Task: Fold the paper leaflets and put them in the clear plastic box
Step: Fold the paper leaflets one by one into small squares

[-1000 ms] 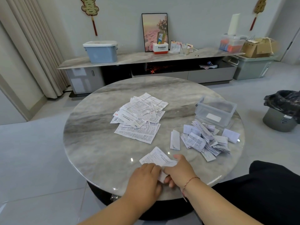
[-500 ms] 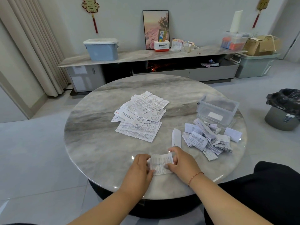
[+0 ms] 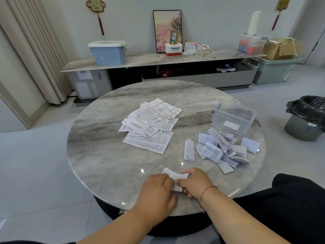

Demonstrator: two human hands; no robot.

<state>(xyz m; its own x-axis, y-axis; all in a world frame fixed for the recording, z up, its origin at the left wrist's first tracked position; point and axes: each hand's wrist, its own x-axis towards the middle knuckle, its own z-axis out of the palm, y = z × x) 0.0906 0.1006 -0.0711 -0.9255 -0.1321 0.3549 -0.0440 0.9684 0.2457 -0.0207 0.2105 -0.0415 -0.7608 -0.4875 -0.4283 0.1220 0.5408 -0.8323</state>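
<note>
Leaflet in hand: a small paper leaflet [image 3: 175,176] lies at the near edge of the round marble desk [image 3: 98,155], caught between both hands and now narrower than half a second ago, when it was held spread out as a wider strip.
Left hand [image 3: 158,189]: fingers curled over the leaflet's left part, pressing it down on the desk; a pinch cannot be confirmed, since the fingertips are hidden.
Right hand [image 3: 195,184]: thumb and fingers curled round the leaflet's right edge, pinching it.
What changed: the hands have closed in toward each other and the paper has doubled over, so a further fold looks to be in progress.
Unfolded stack [image 3: 149,125]: flat leaflets lie in a loose heap at mid-desk, well apart from the hands.
Folded pile [image 3: 219,150]: many folded leaflets lie just in front of the clear plastic box [image 3: 233,120], not inside it.
Box: open-topped, on the right of the desk; it appears to hold no leaflets.
Progress: judged partway; folding goes on, and loading the box looks not yet begun.
</note>
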